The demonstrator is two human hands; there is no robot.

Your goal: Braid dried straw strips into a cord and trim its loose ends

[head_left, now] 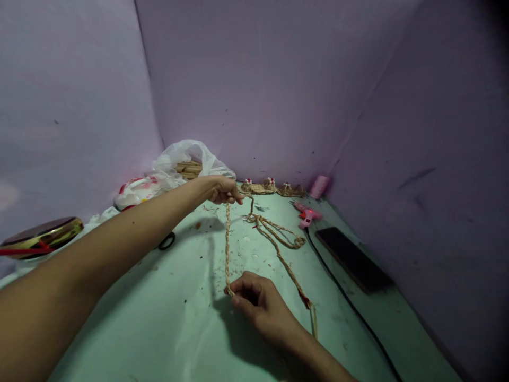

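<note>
A braided straw cord (228, 244) is stretched nearly straight between my two hands above the pale green table. My left hand (225, 190), farther off, pinches its upper part. Nearer to me, my right hand (254, 300) pinches the lower end between thumb and index finger. From the left hand the cord runs on to the right into a looped bundle (278, 233) on the table. One braided length of the bundle reaches toward me and ends in loose strands (313, 321) with a dark red part just above them.
A pink glue gun (308, 214) with a black cable (345, 297) and a dark phone (353, 258) lie at the right. Woven pieces (258, 188) and a pink roll (319, 187) stand by the back wall. Scissors handles (167, 241), plastic bags (183, 154) and a round tin (51, 236) are at the left.
</note>
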